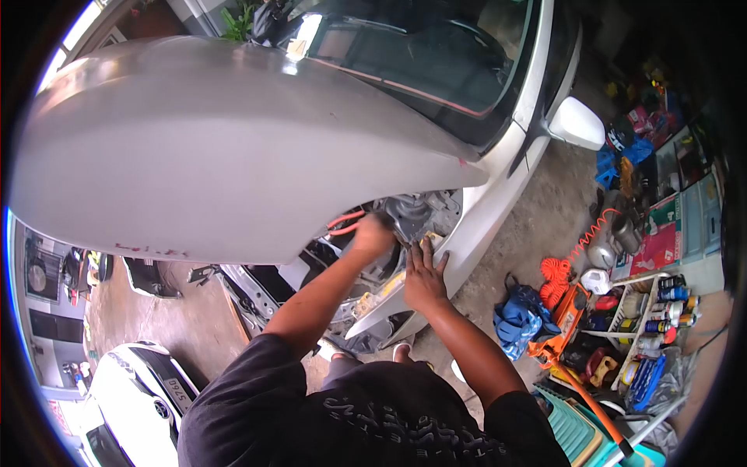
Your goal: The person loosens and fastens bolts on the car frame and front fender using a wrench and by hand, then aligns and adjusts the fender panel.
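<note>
My left hand [375, 235] reaches under the raised grey hood [210, 148] into the engine bay, its fingers curled and blurred. Two red handles [345, 224], like those of pliers, jut out to the left against this hand; the grip itself is hidden. A dark strut-tower area [408, 210] lies just beyond it. My right hand [426, 274] is spread flat on the inner upper edge of the white fender [455, 261], beside yellowish patches. Nothing shows in its fingers.
An orange floor jack [564, 319], coiled orange hose [555, 282] and blue bag [517, 315] lie on the floor at right. A rack [642, 327] holds bottles and cans. Another white car [140, 397] is at lower left. The door mirror [576, 123] sticks out.
</note>
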A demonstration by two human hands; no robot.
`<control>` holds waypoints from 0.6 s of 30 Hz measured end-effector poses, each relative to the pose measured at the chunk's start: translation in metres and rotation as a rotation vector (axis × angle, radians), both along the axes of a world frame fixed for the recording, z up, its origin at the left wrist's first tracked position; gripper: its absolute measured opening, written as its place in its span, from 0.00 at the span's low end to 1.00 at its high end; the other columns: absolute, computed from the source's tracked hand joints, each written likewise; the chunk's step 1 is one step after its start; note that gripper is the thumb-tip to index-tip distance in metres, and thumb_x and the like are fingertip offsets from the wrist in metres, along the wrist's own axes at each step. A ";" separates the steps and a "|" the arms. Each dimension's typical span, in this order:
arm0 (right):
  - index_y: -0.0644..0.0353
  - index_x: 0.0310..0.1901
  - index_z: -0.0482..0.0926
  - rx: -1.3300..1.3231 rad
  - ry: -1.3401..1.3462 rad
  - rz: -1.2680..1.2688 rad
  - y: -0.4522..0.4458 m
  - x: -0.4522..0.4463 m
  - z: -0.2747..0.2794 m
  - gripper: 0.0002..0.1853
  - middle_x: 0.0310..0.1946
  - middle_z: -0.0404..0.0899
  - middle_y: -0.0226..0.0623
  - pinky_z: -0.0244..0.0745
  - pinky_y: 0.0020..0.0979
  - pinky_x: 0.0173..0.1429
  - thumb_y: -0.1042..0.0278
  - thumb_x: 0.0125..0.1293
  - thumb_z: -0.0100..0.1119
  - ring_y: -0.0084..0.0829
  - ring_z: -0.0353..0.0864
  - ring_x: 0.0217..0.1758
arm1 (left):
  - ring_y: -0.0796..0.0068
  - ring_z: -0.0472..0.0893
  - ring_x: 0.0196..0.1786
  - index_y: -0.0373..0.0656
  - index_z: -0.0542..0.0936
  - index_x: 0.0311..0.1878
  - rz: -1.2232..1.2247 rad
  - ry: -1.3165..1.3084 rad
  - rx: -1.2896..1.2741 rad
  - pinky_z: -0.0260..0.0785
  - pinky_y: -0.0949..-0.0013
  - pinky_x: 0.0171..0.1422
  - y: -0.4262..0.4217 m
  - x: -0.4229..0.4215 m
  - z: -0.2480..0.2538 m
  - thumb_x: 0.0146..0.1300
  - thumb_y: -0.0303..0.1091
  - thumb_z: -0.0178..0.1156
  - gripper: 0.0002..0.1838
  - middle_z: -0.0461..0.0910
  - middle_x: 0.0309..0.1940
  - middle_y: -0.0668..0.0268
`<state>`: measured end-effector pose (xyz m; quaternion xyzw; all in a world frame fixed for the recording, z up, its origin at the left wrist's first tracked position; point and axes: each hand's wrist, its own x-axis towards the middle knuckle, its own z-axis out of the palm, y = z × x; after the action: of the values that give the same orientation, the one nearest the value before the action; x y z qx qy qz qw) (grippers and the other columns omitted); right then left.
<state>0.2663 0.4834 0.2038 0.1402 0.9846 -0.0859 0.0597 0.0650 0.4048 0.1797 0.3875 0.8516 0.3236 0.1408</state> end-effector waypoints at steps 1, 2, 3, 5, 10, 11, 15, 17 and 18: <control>0.70 0.77 0.64 -0.029 0.002 0.008 0.000 0.002 0.002 0.36 0.85 0.51 0.48 0.34 0.79 0.80 0.65 0.68 0.50 0.54 0.35 0.90 | 0.56 0.89 0.44 0.32 0.82 0.50 0.187 -0.428 0.135 0.83 0.55 0.53 -0.016 0.005 -0.002 0.72 0.29 0.60 0.11 0.86 0.45 0.53; 0.68 0.78 0.64 -0.040 0.006 0.001 0.001 0.003 0.005 0.36 0.85 0.52 0.46 0.34 0.78 0.80 0.67 0.68 0.50 0.53 0.35 0.90 | 0.59 0.89 0.48 0.32 0.80 0.54 0.354 -0.711 0.275 0.83 0.57 0.54 -0.032 0.015 -0.003 0.74 0.30 0.60 0.13 0.85 0.47 0.54; 0.68 0.78 0.64 -0.043 0.001 -0.001 0.003 0.003 0.004 0.36 0.85 0.52 0.46 0.34 0.78 0.80 0.67 0.68 0.50 0.53 0.35 0.90 | 0.62 0.88 0.51 0.32 0.78 0.58 0.523 -0.986 0.418 0.84 0.59 0.55 -0.045 0.029 0.002 0.76 0.31 0.60 0.14 0.84 0.50 0.55; 0.64 0.78 0.65 -0.009 0.020 0.023 0.006 0.003 0.002 0.35 0.85 0.53 0.44 0.34 0.78 0.80 0.68 0.69 0.50 0.52 0.35 0.90 | 0.60 0.87 0.53 0.33 0.74 0.63 0.779 -1.273 0.595 0.84 0.61 0.59 -0.059 0.059 -0.010 0.77 0.30 0.58 0.17 0.83 0.54 0.53; 0.61 0.78 0.66 0.109 -0.092 0.076 0.009 -0.006 0.005 0.33 0.84 0.56 0.43 0.35 0.77 0.80 0.65 0.72 0.48 0.55 0.38 0.89 | 0.65 0.87 0.43 0.35 0.76 0.59 0.611 -0.986 0.261 0.82 0.64 0.56 -0.063 0.065 -0.022 0.77 0.34 0.60 0.14 0.85 0.49 0.56; 0.61 0.78 0.66 0.114 -0.096 0.079 0.007 -0.007 0.006 0.33 0.84 0.56 0.43 0.35 0.77 0.80 0.65 0.72 0.48 0.55 0.38 0.89 | 0.65 0.87 0.43 0.35 0.76 0.59 0.612 -0.990 0.266 0.82 0.64 0.56 -0.064 0.060 -0.023 0.77 0.34 0.60 0.14 0.85 0.49 0.56; 0.61 0.79 0.64 0.129 -0.162 0.076 0.003 -0.010 0.012 0.34 0.84 0.55 0.44 0.36 0.79 0.79 0.65 0.72 0.48 0.57 0.36 0.89 | 0.68 0.84 0.36 0.36 0.82 0.46 0.466 -0.880 0.166 0.74 0.65 0.42 -0.059 0.039 -0.030 0.74 0.38 0.61 0.13 0.86 0.37 0.60; 0.62 0.80 0.63 0.142 -0.170 0.070 0.003 -0.012 0.013 0.34 0.84 0.54 0.44 0.36 0.80 0.79 0.64 0.72 0.48 0.58 0.35 0.89 | 0.64 0.84 0.36 0.35 0.83 0.46 0.375 -0.312 0.022 0.74 0.63 0.42 -0.040 0.023 -0.022 0.70 0.38 0.64 0.13 0.85 0.36 0.56; 0.61 0.79 0.64 0.139 -0.197 0.065 0.002 -0.012 0.013 0.33 0.85 0.53 0.43 0.34 0.80 0.79 0.63 0.74 0.46 0.57 0.34 0.89 | 0.56 0.86 0.40 0.35 0.83 0.46 0.281 -0.304 0.033 0.76 0.55 0.47 -0.027 0.011 -0.006 0.68 0.39 0.65 0.15 0.86 0.37 0.52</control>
<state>0.2544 0.4850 0.2169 0.1198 0.9815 -0.0013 0.1492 0.0760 0.3778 0.1733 0.2137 0.8608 0.4089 0.2147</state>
